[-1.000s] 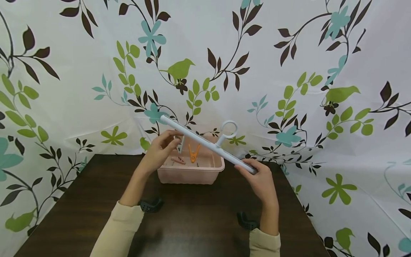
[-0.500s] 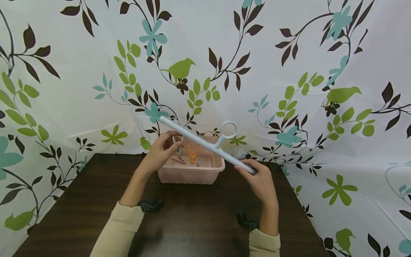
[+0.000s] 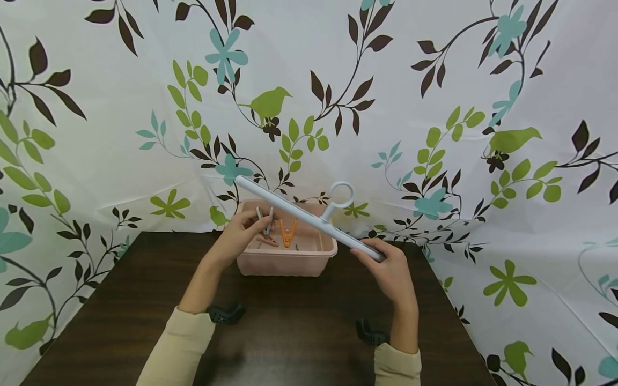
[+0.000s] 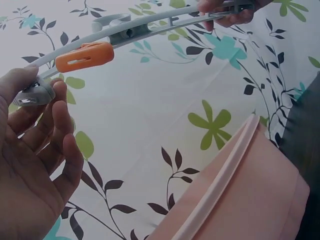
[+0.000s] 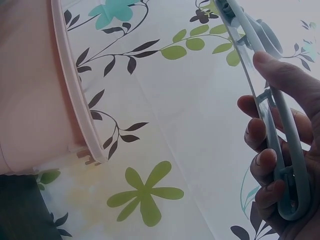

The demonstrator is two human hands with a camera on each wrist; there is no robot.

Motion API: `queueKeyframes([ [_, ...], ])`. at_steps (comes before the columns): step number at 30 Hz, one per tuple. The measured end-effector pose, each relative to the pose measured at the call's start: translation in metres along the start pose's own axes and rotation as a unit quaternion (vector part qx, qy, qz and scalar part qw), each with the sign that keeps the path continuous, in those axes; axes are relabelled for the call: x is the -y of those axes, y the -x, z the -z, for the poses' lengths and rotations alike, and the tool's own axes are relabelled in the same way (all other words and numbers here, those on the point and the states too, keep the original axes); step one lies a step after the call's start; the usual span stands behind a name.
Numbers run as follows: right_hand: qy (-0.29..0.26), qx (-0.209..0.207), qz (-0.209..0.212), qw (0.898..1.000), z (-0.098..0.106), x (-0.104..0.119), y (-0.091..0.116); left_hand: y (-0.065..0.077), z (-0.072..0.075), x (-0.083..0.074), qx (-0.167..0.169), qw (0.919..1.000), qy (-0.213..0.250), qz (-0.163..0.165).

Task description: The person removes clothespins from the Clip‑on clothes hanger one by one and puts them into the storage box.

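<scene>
One pale blue hanger (image 3: 299,213) is held tilted above the pink tub (image 3: 280,266) — its lower end, right of the tub, gripped by the curled fingers of the right hand (image 3: 392,271). At the tub's left side, the left hand (image 3: 234,236) pinches a grey clip (image 4: 36,93) between thumb and finger — attachment unclear. One orange clip (image 4: 85,56) sits on the hanger; a reddish clip (image 3: 267,242) lies inside the tub.

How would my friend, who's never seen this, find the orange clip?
Find the pink tub on the dark table, then the pale blue hanger slanting across it in the head view. The orange clip shows just below the hanger's bar, shaped like a V. Bright orange sets it apart from the pale clip in the left hand.
</scene>
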State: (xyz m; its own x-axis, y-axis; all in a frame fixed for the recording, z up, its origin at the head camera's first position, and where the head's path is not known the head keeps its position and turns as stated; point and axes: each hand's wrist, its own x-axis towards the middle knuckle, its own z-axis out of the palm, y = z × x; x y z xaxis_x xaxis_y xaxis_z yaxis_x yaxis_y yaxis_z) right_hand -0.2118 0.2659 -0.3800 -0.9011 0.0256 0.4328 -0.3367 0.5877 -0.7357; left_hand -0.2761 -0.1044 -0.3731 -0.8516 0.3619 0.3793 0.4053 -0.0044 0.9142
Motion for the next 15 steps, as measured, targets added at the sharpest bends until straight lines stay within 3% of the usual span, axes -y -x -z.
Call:
queueKeyframes([
  [15, -0.015, 0.026, -0.002, 1.0, 0.001, -0.0006, -0.0018, -0.0026, -0.0026, -0.0032, 0.008, 0.9997, 0.023, 0.0],
])
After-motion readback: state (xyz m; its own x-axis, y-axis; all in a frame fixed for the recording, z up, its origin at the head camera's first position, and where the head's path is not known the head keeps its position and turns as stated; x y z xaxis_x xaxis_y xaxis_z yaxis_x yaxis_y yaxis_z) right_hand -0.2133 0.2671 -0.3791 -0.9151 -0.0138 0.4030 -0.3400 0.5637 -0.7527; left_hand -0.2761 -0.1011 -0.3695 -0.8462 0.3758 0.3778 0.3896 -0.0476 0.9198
